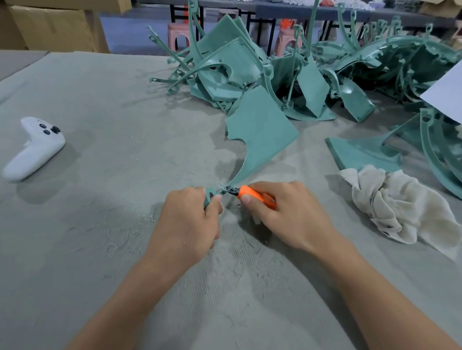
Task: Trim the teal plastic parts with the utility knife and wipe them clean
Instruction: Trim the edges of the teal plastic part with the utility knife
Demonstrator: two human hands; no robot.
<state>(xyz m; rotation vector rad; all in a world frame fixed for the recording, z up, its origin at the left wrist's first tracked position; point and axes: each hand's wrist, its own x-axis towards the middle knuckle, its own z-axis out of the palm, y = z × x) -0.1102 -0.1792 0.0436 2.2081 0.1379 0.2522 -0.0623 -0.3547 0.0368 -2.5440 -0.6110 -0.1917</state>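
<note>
Trimming looks underway: your left grip (189,224) clasps the teal part (262,131), right grip (285,212) grasps the knife (250,193); next, probably the rag (392,203) at four o'clock.

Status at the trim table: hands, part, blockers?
Left hand grips teal part at its narrow end. Right hand holds orange knife against it. Rag beside. Nothing blocking.

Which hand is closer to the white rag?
Right. The right hand, gripping the orange knife, is left of the rag; the left hand, holding the teal part, is farther left.
</note>
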